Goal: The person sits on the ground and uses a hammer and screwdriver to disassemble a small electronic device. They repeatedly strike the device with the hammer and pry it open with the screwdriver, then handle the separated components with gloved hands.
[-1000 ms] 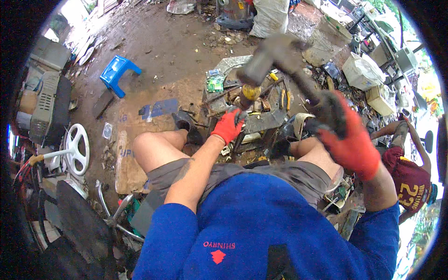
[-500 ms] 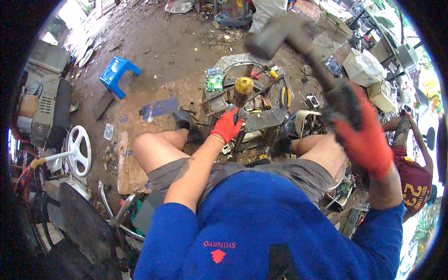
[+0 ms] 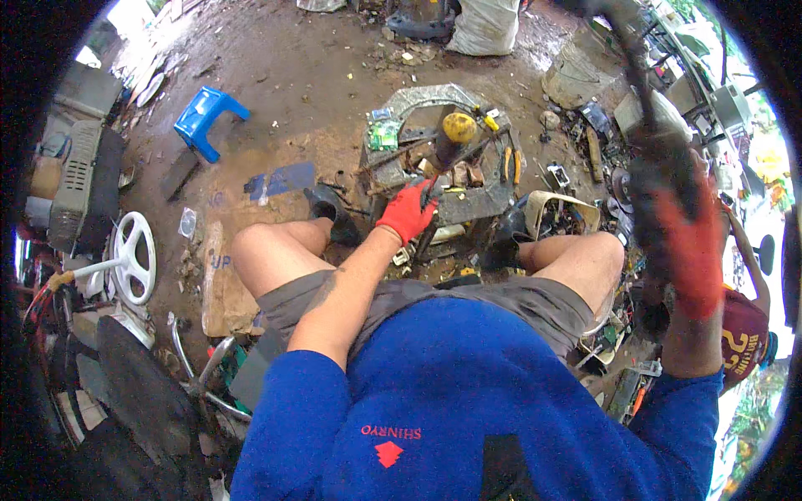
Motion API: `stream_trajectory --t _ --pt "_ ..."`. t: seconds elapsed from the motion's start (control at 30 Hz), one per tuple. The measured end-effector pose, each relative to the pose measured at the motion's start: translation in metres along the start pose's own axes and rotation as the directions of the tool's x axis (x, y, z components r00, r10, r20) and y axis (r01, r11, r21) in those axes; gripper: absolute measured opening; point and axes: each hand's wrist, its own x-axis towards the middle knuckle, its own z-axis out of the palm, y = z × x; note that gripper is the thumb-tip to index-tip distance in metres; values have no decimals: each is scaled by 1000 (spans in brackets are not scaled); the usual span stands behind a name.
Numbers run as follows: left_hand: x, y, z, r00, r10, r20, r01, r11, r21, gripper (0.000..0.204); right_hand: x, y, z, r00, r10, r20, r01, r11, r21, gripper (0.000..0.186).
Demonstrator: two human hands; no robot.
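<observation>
My gloved left hand (image 3: 409,213) grips the lower part of an upright chisel-like tool with a yellow top (image 3: 459,128), over an octagonal metal stand (image 3: 472,204). My red-and-black gloved right hand (image 3: 685,238) is raised at the right, wrapped round the handle of a hammer (image 3: 639,75); the head is blurred at the top edge. On the stand lie a green circuit board (image 3: 383,136), orange-handled pliers (image 3: 513,165) and small pieces of scrap.
A blue stool (image 3: 200,113) and white steering wheel (image 3: 134,259) are left. Cardboard (image 3: 225,292) lies under my legs. Sacks (image 3: 483,25), bins (image 3: 564,75) and scrap surround the stand. A co-worker in maroon (image 3: 743,338) is at the right.
My right hand and hammer have risen up and to the right, away from the yellow top. The tool in my left hand has tilted slightly rightward.
</observation>
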Motion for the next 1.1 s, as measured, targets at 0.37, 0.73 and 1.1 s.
stream_trajectory --t 0.37,0.73,1.1 --pt "8 -6 12 993 -77 89 78 997 -9 49 6 31 15 985 101 138 -36 912 -408 66" --pt "-14 -24 26 981 191 -42 -184 975 121 45 2 37 53 891 225 395 -101 946 -309 54" --pt "13 -4 7 998 6 69 15 953 -303 30 36 173 100 906 312 287 -256 942 -216 73"
